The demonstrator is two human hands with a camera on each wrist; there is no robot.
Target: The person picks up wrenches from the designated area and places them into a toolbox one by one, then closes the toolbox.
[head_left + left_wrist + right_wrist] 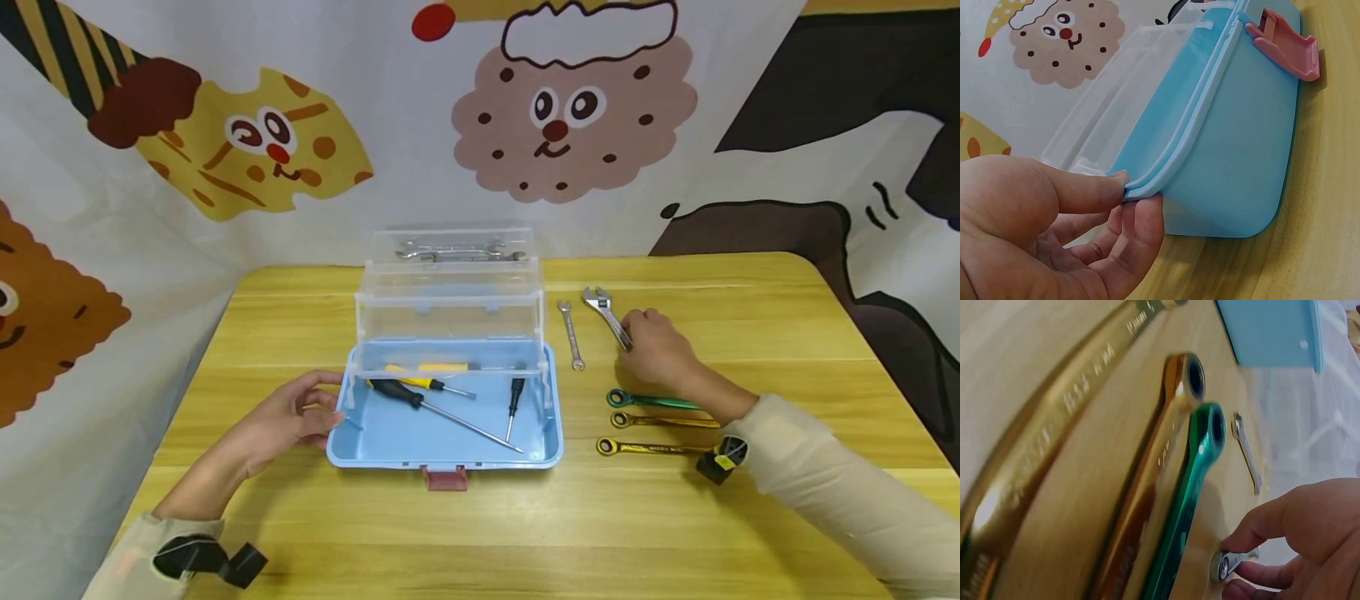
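Adj. wrench point(609, 317), 1 pc., at 2 o'clock of blue toolbox point(397, 439), handle end gripped by R hand point(660, 350). Toolbox holds screwdrivers point(397, 390); L hand point(285, 421) pinches its rim, 9 o'clock. Sm. open-end wrench point(571, 335) at adj. wrench's 9 o'clock; 3 ratchet wrenches point(660, 422), R hand's 6 o'clock.

There are seven wrenches point(604, 315), at least three screwdrivers point(401, 389) and one toolbox point(397, 437).

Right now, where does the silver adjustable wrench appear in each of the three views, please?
Head: the adjustable wrench is right of centre, its handle end at the right hand.
Left wrist: not in the picture.
Right wrist: lower right, partly hidden by that hand.
Shared landmark: the blue toolbox.
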